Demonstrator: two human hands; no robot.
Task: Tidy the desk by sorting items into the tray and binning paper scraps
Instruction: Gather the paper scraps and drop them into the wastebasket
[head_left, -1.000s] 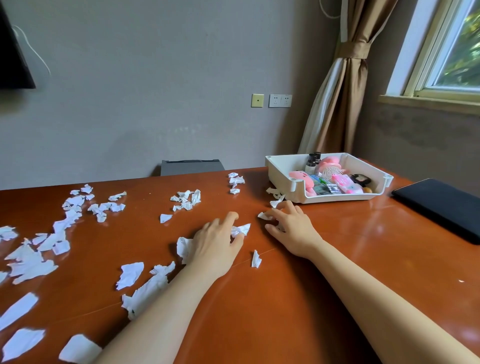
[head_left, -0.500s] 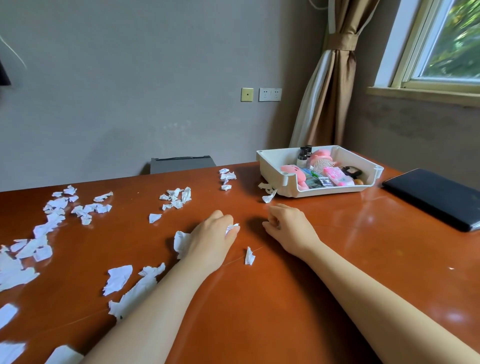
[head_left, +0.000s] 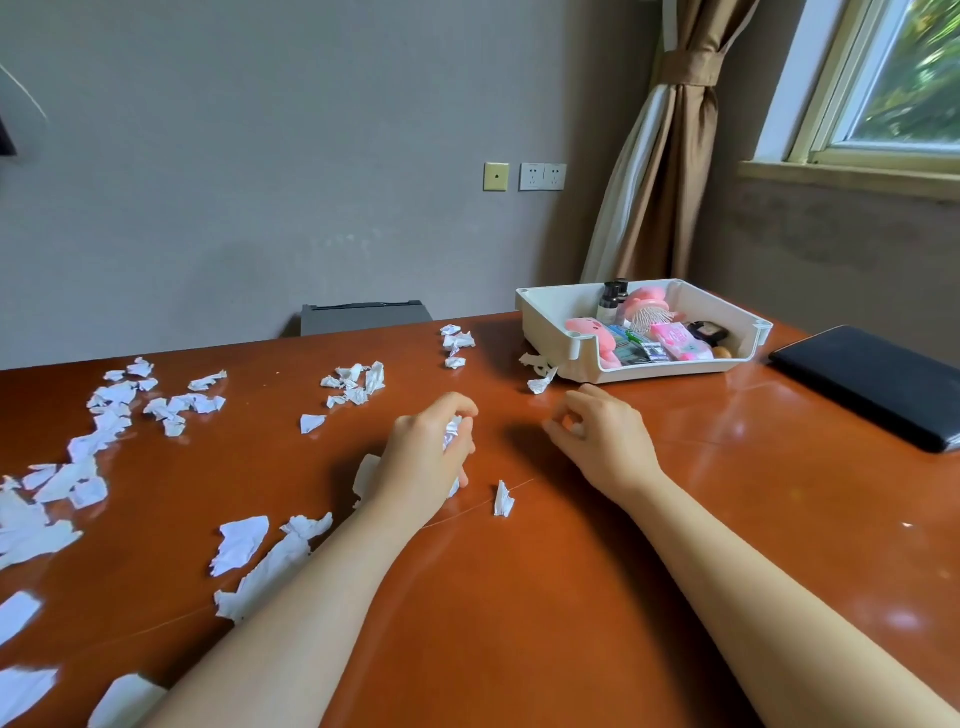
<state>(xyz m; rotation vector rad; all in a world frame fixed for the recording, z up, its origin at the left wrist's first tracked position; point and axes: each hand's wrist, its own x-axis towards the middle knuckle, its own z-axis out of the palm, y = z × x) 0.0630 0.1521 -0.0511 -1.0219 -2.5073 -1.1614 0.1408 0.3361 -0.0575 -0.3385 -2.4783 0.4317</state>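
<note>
Nearest edge, left: flat torn paper pieces (head_left: 21, 686) lie on the glossy brown desk (head_left: 519, 623), with two bigger crumpled pieces (head_left: 239, 540) just beside the left forearm. Both bare forearms reach forward over the desk. Left hand (head_left: 426, 457) is curled round a crumpled wad (head_left: 452, 431), thumb and fingers closed on it; a white flat scrap (head_left: 365, 470) shows at the hand's outer edge, partly under it. A torn sliver (head_left: 503, 500) stands on the desk between the two wrists, touching neither. Right hand (head_left: 602, 441) is held knuckles up, fingers curled in, thumb tip meeting forefinger on a small pale bit (head_left: 574, 428), mostly hidden. Further left, a long trail of scraps (head_left: 104, 415) runs toward the far edge; a middle cluster (head_left: 356, 384) and a far cluster (head_left: 456, 343) lie beyond the hands. A few shreds (head_left: 540, 371) touch the near left corner of the white tray (head_left: 550, 312). The tray sits at far right and holds a pink plush toy (head_left: 587, 332), a dark bottle (head_left: 610, 301), a pink hairbrush (head_left: 647, 306) and a pink packet (head_left: 678, 338). A black flat case (head_left: 872, 379) lies to its right. Behind: grey chair back (head_left: 363, 314), wall sockets (head_left: 543, 176), tied curtain (head_left: 660, 182), window (head_left: 893, 78).
</note>
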